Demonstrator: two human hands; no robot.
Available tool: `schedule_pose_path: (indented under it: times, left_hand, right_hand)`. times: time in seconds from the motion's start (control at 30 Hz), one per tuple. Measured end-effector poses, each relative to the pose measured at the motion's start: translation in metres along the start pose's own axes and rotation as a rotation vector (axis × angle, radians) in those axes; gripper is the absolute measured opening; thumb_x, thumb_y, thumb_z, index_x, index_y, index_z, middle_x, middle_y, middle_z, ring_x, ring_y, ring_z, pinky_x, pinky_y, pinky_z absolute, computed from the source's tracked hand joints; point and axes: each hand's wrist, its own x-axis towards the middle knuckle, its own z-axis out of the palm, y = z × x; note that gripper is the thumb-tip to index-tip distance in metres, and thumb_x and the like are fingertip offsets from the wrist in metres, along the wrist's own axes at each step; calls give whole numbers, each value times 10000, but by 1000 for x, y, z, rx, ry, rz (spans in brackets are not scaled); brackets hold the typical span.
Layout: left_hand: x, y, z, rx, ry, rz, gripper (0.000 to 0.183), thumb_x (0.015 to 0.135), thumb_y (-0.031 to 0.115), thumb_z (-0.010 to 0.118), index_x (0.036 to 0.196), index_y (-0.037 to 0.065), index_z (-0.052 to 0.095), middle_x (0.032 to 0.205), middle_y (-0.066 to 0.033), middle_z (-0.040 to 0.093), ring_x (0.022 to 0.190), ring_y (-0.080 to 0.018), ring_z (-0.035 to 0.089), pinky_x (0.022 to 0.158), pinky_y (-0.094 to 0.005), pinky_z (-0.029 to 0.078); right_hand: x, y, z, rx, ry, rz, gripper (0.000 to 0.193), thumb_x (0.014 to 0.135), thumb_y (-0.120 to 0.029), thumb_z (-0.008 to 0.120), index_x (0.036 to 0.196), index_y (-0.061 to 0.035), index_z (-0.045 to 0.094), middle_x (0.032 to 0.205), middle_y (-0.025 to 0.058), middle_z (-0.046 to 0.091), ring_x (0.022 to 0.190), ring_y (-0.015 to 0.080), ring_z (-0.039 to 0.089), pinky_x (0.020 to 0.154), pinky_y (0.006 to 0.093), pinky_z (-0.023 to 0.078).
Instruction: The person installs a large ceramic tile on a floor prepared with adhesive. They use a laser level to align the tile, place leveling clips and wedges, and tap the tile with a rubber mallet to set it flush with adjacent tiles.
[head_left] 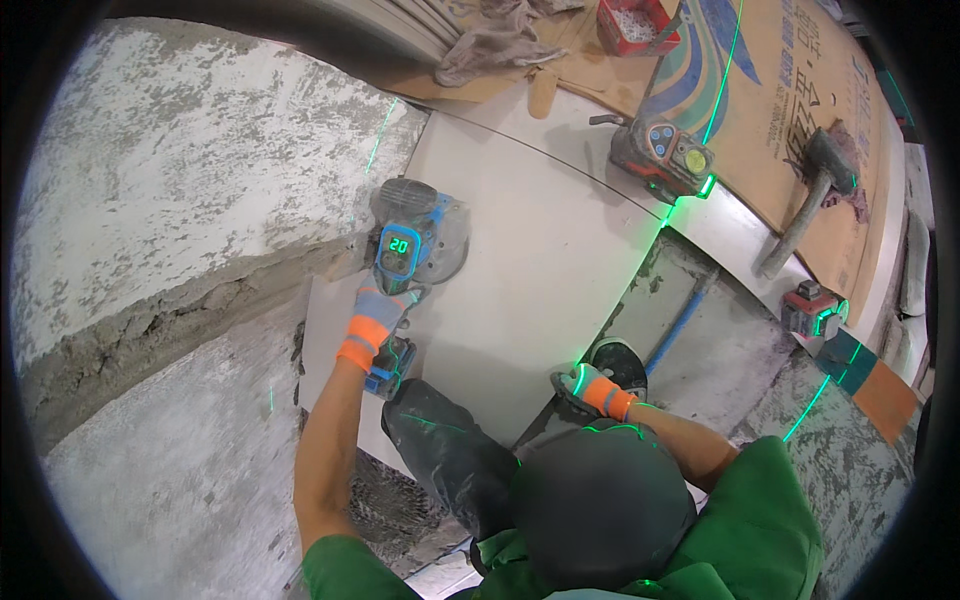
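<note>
My left hand (pixel 383 308), in a grey and orange glove, is wrapped round the handle of a blue and black cordless tile vibrator (pixel 398 252). Its round base rests on a large pale tile (pixel 520 270), and its display is lit green. At the tile's right edge, beside my dark shoe (pixel 618 366), is my right hand (pixel 588 392), in a matching glove. Its fingers are curled down and partly hidden, so I cannot make out what they grip. My dark-trousered knees (pixel 600 510) are bent close by.
A laser level (pixel 660 158) stands beyond the tile, and a smaller one (pixel 812 308) at right. Green laser lines cross the area. A mallet (pixel 812 200) lies on cardboard (pixel 770 110), near a red tub (pixel 637 25). A blue-handled tool (pixel 678 330) lies right of the tile.
</note>
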Motion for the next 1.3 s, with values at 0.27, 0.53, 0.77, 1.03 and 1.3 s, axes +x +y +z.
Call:
schedule_pose_path:
  times: [0.27, 0.53, 0.77, 1.03, 1.3]
  left_hand:
    - [8, -12, -4, -518, -35, -111, 458, 874, 518, 447, 844, 75, 558, 585, -77, 543, 427, -170, 495, 357, -301, 400]
    - [9, -8, 1, -440, 28, -97, 486, 888, 526, 399, 806, 73, 553, 540, -81, 524, 368, -187, 465, 324, -321, 385]
    - [12, -12, 0, -459, -3, -111, 476, 909, 494, 364, 815, 67, 553, 539, -83, 526, 367, -186, 465, 329, -316, 394]
    - [7, -25, 1, -469, 32, -133, 410, 934, 426, 340, 846, 74, 532, 554, -73, 526, 390, -175, 483, 335, -310, 401]
    - [2, -20, 3, -403, 66, -81, 376, 941, 388, 341, 837, 75, 524, 548, -74, 523, 372, -177, 473, 312, -310, 385]
  right_hand:
    - [2, 14, 12, 35, 145, -112, 308, 810, -240, 465, 679, 9, 592, 504, 101, 556, 415, 206, 541, 407, 339, 420]
    - [0, 17, 13, -161, 187, -152, 272, 788, -226, 485, 732, 19, 589, 598, 226, 558, 547, 372, 550, 533, 450, 426]
    - [6, 22, 21, -33, 238, -73, 240, 786, -215, 474, 774, -9, 596, 655, 240, 564, 614, 413, 541, 580, 477, 418]
    - [2, 11, 15, -70, 174, 49, 265, 783, -234, 462, 769, -7, 600, 667, 236, 573, 622, 411, 545, 590, 475, 423]
    - [4, 13, 17, -92, 185, 108, 270, 780, -231, 453, 778, -9, 606, 696, 239, 581, 645, 420, 552, 611, 479, 439]
